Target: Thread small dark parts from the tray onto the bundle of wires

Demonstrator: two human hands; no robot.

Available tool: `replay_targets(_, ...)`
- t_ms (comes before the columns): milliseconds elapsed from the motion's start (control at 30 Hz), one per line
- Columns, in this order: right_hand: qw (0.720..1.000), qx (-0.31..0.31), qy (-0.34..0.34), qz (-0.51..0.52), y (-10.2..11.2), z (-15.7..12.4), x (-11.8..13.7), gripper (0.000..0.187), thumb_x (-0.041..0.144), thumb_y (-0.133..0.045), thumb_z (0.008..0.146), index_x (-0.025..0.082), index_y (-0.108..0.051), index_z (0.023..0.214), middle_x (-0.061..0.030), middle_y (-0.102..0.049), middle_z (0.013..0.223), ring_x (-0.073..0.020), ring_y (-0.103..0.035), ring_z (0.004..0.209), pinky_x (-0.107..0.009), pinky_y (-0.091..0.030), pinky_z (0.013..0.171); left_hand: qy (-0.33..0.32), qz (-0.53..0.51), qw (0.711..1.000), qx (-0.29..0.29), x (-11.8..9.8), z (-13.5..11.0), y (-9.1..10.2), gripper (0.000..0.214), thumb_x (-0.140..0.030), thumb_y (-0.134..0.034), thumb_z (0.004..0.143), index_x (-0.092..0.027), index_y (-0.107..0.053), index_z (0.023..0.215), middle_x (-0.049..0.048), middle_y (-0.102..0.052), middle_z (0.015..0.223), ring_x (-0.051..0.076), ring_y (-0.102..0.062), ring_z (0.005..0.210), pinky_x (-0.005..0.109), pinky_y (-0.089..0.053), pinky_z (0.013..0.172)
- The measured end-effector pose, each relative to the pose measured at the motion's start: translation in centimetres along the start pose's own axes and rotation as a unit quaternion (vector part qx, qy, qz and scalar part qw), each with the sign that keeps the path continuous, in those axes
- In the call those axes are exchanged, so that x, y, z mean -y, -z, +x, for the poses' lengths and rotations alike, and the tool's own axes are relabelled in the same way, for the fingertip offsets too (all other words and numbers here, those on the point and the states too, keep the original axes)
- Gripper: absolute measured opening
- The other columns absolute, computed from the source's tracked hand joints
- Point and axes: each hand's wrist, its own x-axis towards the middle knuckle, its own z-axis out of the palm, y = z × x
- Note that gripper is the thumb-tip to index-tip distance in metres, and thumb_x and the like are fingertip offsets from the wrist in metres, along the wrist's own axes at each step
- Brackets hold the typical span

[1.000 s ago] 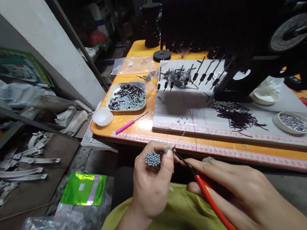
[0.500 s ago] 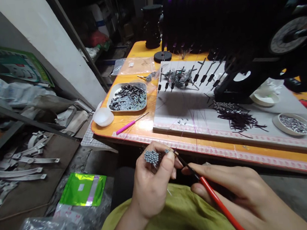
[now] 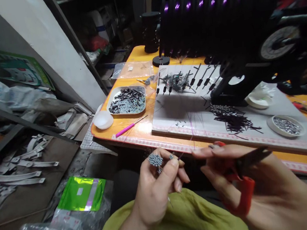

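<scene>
My left hand (image 3: 156, 193) is closed around a bundle of small grey-tipped pins (image 3: 155, 160), its ends pointing up, with one more small piece pinched between thumb and forefinger. My right hand (image 3: 259, 188) grips red-handled pliers (image 3: 241, 179), turned so their dark jaws point right, away from the bundle. Both hands hover over my yellow-green lap (image 3: 184, 216), just in front of the orange table edge (image 3: 145, 139).
On the table lie a metal tray of dark parts (image 3: 127, 100), a white dish (image 3: 102, 119), a pink-handled tool (image 3: 129, 126), a white board (image 3: 180, 119) with black sticks (image 3: 233, 118), and a dish of grey pieces (image 3: 285, 125). A black machine (image 3: 224, 33) looms behind. Clutter and a green packet (image 3: 81, 193) lie left.
The pliers' tip was at the bundle in my left hand; my right hand has pulled back to the right and swung the pliers round, jaws now pointing away.
</scene>
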Motion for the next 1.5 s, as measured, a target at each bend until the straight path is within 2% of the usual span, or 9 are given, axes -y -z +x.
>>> replay_targets(467, 0.991, 0.040, -0.008, 0.125, -1.3, 0.9, 0.8, 0.035, 0.003, -0.066, 0.083, 0.029, -0.058, 0.105, 0.0028, -0.071, 0.092, -0.0083, -0.071, 0.069, -0.012, -0.060, 0.064, 0.028, 0.032, 0.999, 0.019, -0.5, -1.6, -0.5, 0.034, -0.044, -0.070, 0.084, -0.015, -0.056, 0.075, -0.0016, -0.059, 0.057, 0.004, -0.043, 0.046, 0.018, -0.030, 0.046)
replay_targets(667, 0.985, 0.032, -0.069, 0.156, -2.0, 0.9, 1.8, 0.027, 0.010, -0.065, 0.085, 0.031, -0.055, 0.100, 0.0055, -0.067, 0.082, -0.0069, -0.065, 0.057, -0.013, -0.056, 0.054, -0.040, 0.160, 0.986, 0.018, -0.6, -1.8, -0.1, 0.030, -0.044, -0.060, 0.090, -0.017, -0.056, 0.079, -0.0017, -0.056, 0.060, 0.008, -0.044, 0.051, 0.022, -0.035, 0.051)
replay_targets(867, 0.989, 0.052, -0.100, 0.099, -1.5, 1.1, 2.0, 0.023, 0.015, -0.067, 0.083, 0.029, -0.055, 0.098, 0.0040, -0.065, 0.077, -0.0099, -0.063, 0.062, -0.017, -0.055, 0.059, -0.192, 0.361, 0.910, 0.065, -0.6, -1.8, 0.9, 0.014, -0.021, -0.051, 0.093, -0.020, -0.052, 0.079, 0.0005, -0.054, 0.071, 0.015, -0.052, 0.065, 0.027, -0.041, 0.060)
replay_targets(1033, 0.975, 0.065, -0.177, 0.116, -1.3, 1.2, 2.2, 0.022, 0.017, -0.069, 0.079, 0.027, -0.055, 0.093, 0.0044, -0.063, 0.073, -0.0097, -0.061, 0.061, -0.016, -0.052, 0.056, -0.438, 0.471, 0.760, 0.092, -0.5, -0.9, 1.2, 0.025, 0.001, -0.054, 0.077, -0.018, -0.055, 0.093, 0.0033, -0.056, 0.073, 0.016, -0.049, 0.063, 0.029, -0.039, 0.056)
replay_targets(1100, 0.966, 0.055, -0.210, 0.139, -1.6, 1.0, 2.3, 0.021, 0.018, -0.069, 0.080, 0.026, -0.055, 0.093, 0.0044, -0.063, 0.072, -0.0093, -0.060, 0.062, -0.015, -0.051, 0.056, -0.479, 0.476, 0.732, 0.088, -0.4, -0.7, 1.3, 0.030, 0.003, -0.053, 0.074, -0.017, -0.056, 0.096, 0.0037, -0.056, 0.073, 0.016, -0.047, 0.063, 0.029, -0.038, 0.056)
replay_targets(1200, 0.975, 0.029, -0.162, 0.151, -2.0, 0.8, 2.3, 0.022, 0.015, -0.068, 0.081, 0.027, -0.056, 0.095, 0.0039, -0.063, 0.075, -0.0092, -0.062, 0.064, -0.016, -0.053, 0.060, -0.369, 0.404, 0.833, 0.079, -0.2, -0.9, 1.2, 0.015, -0.005, -0.055, 0.081, -0.019, -0.054, 0.086, -0.0001, -0.049, 0.070, 0.014, -0.046, 0.062, 0.028, -0.036, 0.057)
replay_targets(1267, 0.981, 0.028, -0.104, 0.159, -2.1, 0.6, 2.0, 0.025, 0.011, -0.066, 0.082, 0.028, -0.056, 0.097, 0.0032, -0.064, 0.079, -0.0098, -0.064, 0.065, -0.017, -0.056, 0.061, -0.206, 0.267, 0.938, 0.075, -0.2, -1.2, 1.0, 0.010, -0.016, -0.055, 0.088, -0.019, -0.052, 0.079, -0.0025, -0.046, 0.066, 0.011, -0.042, 0.058, 0.025, -0.033, 0.054)
replay_targets(1333, 0.984, 0.044, -0.059, 0.164, -2.0, 0.5, 1.5, 0.029, 0.007, -0.065, 0.083, 0.029, -0.055, 0.100, 0.0026, -0.065, 0.081, -0.0105, -0.066, 0.065, -0.019, -0.058, 0.062, -0.022, 0.076, 0.994, 0.075, -0.3, -1.3, 0.5, 0.014, -0.024, -0.057, 0.087, -0.019, -0.051, 0.076, -0.0049, -0.044, 0.059, 0.007, -0.033, 0.048, 0.021, -0.028, 0.048)
replay_targets(1500, 0.989, 0.052, 0.043, 0.135, -1.7, 0.0, -0.3, 0.044, -0.003, -0.065, 0.078, 0.031, -0.053, 0.104, 0.0011, -0.066, 0.086, -0.0156, -0.070, 0.074, -0.026, -0.062, 0.065, 0.248, -0.211, 0.939, 0.107, -0.9, -0.9, -0.2, 0.015, -0.020, -0.065, 0.068, -0.017, -0.051, 0.063, -0.0077, -0.040, 0.040, 0.003, -0.016, 0.035, 0.016, -0.013, 0.036)
